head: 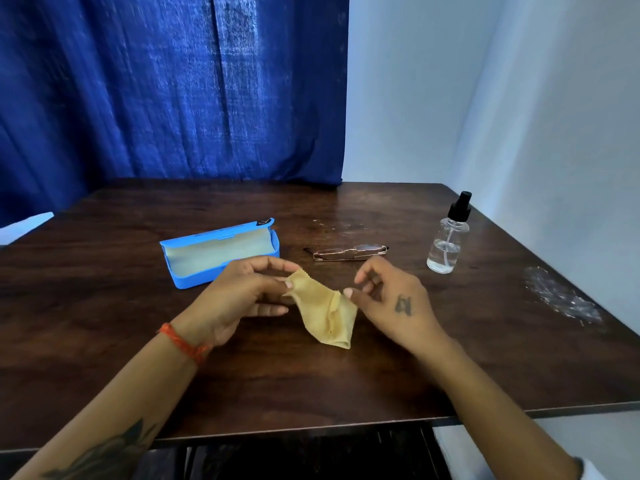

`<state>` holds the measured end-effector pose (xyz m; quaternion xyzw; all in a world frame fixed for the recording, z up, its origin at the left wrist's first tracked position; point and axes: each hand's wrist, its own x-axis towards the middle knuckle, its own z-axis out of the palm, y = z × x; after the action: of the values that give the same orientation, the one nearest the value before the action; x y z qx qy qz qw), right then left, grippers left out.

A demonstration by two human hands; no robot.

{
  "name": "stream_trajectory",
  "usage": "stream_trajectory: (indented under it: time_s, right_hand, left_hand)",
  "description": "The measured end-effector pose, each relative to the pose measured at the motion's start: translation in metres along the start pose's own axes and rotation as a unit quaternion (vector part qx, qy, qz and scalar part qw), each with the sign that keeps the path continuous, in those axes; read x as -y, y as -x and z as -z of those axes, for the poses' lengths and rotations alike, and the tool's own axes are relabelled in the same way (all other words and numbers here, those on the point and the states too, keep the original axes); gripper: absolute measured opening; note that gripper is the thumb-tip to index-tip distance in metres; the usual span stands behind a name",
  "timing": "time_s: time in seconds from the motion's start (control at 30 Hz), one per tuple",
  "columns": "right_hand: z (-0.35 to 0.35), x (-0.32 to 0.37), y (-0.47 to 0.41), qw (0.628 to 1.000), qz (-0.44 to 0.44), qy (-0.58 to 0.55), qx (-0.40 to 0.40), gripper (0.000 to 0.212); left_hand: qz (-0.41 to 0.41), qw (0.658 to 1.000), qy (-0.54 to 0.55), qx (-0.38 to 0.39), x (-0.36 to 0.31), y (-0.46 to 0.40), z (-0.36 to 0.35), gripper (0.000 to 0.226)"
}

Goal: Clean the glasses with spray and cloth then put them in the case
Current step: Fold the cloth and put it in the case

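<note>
A small yellow cloth [323, 315] hangs between my two hands above the middle of the table. My left hand [242, 296] pinches its left corner between thumb and fingers. My right hand [388, 299] pinches its right edge. Just beyond my hands lie the thin metal-framed glasses [349, 252], folded and flat on the table. To their left a blue case [218, 252] lies open, showing its pale lining. A clear spray bottle [446, 237] with a black nozzle stands upright to the right of the glasses.
The dark wooden table [138, 323] has its front edge near me and its right edge by a white wall. A blue curtain [173, 88] hangs behind the table. A whitish smear [557, 296] marks the table's right side.
</note>
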<state>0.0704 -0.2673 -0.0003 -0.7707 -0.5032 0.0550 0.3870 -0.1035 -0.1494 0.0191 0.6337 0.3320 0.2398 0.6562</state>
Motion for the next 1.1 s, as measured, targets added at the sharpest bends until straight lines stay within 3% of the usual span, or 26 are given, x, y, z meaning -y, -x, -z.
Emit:
stream_trajectory:
  time_s: [0.07,0.2,0.27,0.33,0.43,0.5,0.6,0.73,0.83,0.9,1.0,1.1]
  right_hand:
    - [-0.007,0.014,0.008,0.996,0.030,0.080,-0.017,0.028]
    - [-0.025,0.036,0.016,0.975,-0.003,0.221,0.035,0.057]
    - [-0.030,0.040,0.017,0.968,-0.005,0.247,0.039,0.052]
    - [-0.029,0.041,0.014,0.970,0.003,0.238,0.042,0.033]
    - [-0.018,0.034,0.011,0.984,-0.013,0.177,0.029,0.015]
    - [-0.009,0.020,0.007,0.996,-0.068,0.061,0.007,0.012]
    - [0.008,-0.003,0.005,0.976,-0.172,-0.134,-0.011,0.018]
    - [0.018,-0.016,0.007,0.959,-0.199,-0.200,0.021,0.019]
    - [0.015,-0.018,0.005,0.979,-0.151,-0.134,0.030,0.020]
    - [0.015,-0.015,0.000,0.993,-0.089,-0.032,0.072,0.032]
    - [0.010,-0.010,-0.013,0.986,-0.027,0.083,0.142,0.050]
    - [0.002,-0.012,-0.026,0.985,-0.039,0.102,0.135,0.034]
  left_hand:
    - [0.000,0.999,-0.037,-0.025,0.003,0.000,-0.001,0.019]
    - [-0.015,0.994,-0.088,-0.070,0.008,0.000,0.001,0.018]
    - [-0.014,0.992,-0.093,-0.085,0.010,0.001,0.003,0.019]
    - [-0.017,0.988,-0.111,-0.101,0.013,0.001,0.006,0.020]
    - [-0.028,0.984,-0.128,-0.119,0.015,0.002,0.010,0.019]
    - [-0.031,0.982,-0.134,-0.126,0.016,0.003,0.014,0.019]
    - [-0.011,0.985,-0.127,-0.119,0.018,0.003,0.019,0.018]
    - [-0.001,0.985,-0.138,-0.105,0.021,0.003,0.018,0.023]
    - [0.001,0.986,-0.139,-0.096,0.022,0.004,0.016,0.034]
    - [0.000,0.984,-0.155,-0.086,0.021,0.004,0.017,0.041]
    - [-0.023,0.968,-0.241,-0.068,0.019,0.001,0.018,0.045]
    - [-0.055,0.952,-0.291,-0.080,0.019,-0.005,0.019,0.033]
